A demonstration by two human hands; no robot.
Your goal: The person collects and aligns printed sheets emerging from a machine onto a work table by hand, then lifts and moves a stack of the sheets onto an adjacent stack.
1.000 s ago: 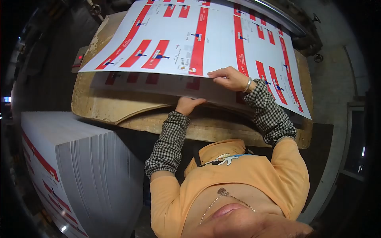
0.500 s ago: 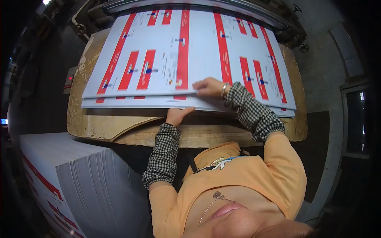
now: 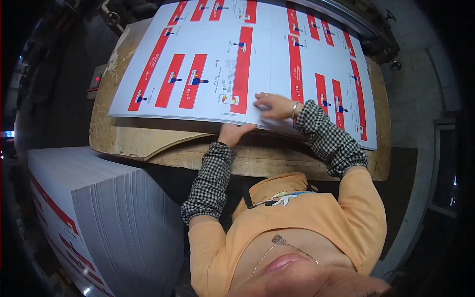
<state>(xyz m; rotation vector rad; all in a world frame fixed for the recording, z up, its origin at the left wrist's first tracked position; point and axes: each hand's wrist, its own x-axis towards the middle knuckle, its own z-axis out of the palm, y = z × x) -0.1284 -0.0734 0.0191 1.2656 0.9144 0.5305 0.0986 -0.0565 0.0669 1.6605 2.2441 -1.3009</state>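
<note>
A broad stack of white printed sheets (image 3: 173, 106) with red strips and small blue figures lies on a worn wooden table. At its front edge my left hand (image 3: 236, 133) has the sheets gripped, thumb on top along the edge and fingers hidden underneath. My right hand (image 3: 277, 106) is over the top sheet, just right of a wide red strip, its fingers apart and partly blurred by motion. Nothing shows between those fingers. Both forearms wear checked sleeve covers.
The wooden table (image 3: 198, 158) has a rounded, chipped front edge. Behind it, a machine with a long metal roller (image 3: 346, 12) spans the far side of the sheets. A tall stack of similar printed sheets (image 3: 114, 198) stands at lower left, close to my left arm.
The stepped front edges of two layers now show as one edge. My right hand has spread its fingers. The camera view has shifted; my left hand stays at the front edge.
</note>
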